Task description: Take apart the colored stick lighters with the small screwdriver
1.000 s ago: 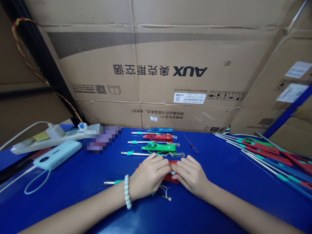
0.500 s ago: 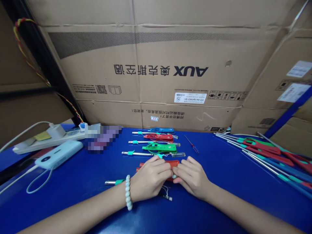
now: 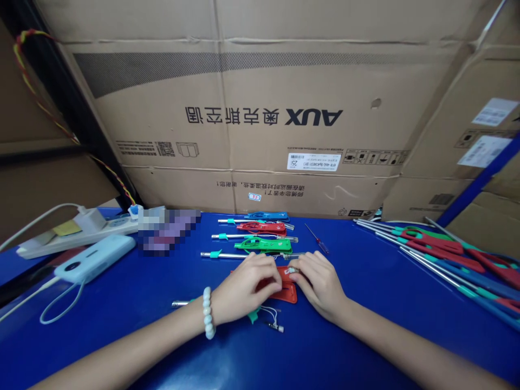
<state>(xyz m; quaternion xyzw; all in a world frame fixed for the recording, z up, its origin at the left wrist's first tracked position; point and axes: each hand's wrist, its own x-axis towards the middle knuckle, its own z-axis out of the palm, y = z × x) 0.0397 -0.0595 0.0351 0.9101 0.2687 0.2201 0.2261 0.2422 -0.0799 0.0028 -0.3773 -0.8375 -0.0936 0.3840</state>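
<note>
My left hand, with a beaded bracelet at the wrist, curls its fingers over an orange-red lighter casing; its fingertips are partly hidden. My right hand is closed in a pinch on a small pale part at the casing's right end. Below the left hand lie a teal piece and thin white wires with a small dark and white end. A metal tube shows left of the bracelet, partly behind that arm.
Opened lighters in green, red and blue lie in rows behind my hands. A screwdriver is right of them. Several lighters are piled at right. A power bank and power strip lie left; cardboard stands behind.
My hands have drawn slightly apart, and more of the orange-red casing shows between them. The pale part now shows at my right fingertips, and the teal piece has come into view.
</note>
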